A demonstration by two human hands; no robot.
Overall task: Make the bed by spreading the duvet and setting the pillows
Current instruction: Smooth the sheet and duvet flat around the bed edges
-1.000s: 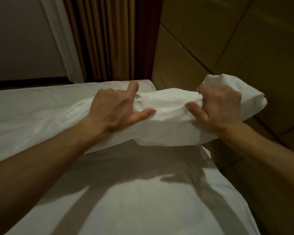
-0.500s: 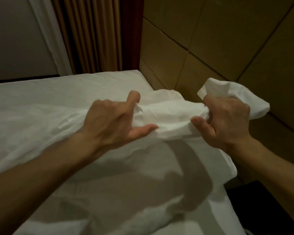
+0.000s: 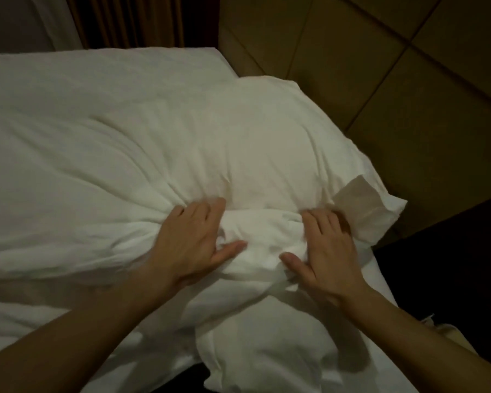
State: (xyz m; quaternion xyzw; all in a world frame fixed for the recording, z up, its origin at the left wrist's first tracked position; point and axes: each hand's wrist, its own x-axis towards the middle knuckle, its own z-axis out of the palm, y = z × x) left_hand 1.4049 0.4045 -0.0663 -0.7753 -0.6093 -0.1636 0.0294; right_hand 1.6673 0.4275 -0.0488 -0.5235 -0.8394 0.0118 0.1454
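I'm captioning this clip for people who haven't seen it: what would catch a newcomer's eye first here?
Two bare hands in the middle of the view: the left hand and right hand press with spread fingers into bunched white duvet on the bed. Beyond them the duvet swells in a big mound, one corner hanging toward the tan padded wall panels on the right.
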